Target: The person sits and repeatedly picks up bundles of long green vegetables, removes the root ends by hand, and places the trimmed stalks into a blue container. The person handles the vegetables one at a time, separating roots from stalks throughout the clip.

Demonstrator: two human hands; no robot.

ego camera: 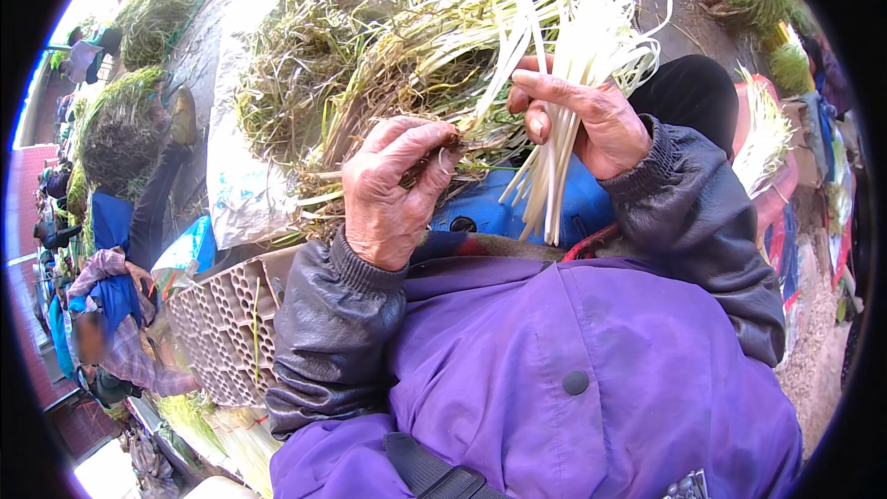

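Observation:
My left hand (398, 187) pinches brown, root-like plant scraps between thumb and fingertips, close to the lower end of a pale stalk. To its right, my right hand (585, 114) holds a bundle of long white-green stalks (554, 177); their cut-looking ends hang down and their thin tops (603, 28) spread above the fingers. Beyond both hands lies a large heap of uncleaned green stalks (443, 62) with brown, matted roots and leaves. Part of a blue plastic object (589, 201) shows under the bundle, just in front of my lap.
A white plastic sheet (239, 187) lies under the heap. Hollow bricks (222, 333) are stacked at the left, beside a seated person (125, 333). More plant piles (121, 132) lie farther left. Pale stalks (762, 138) rest on a pink surface at the right.

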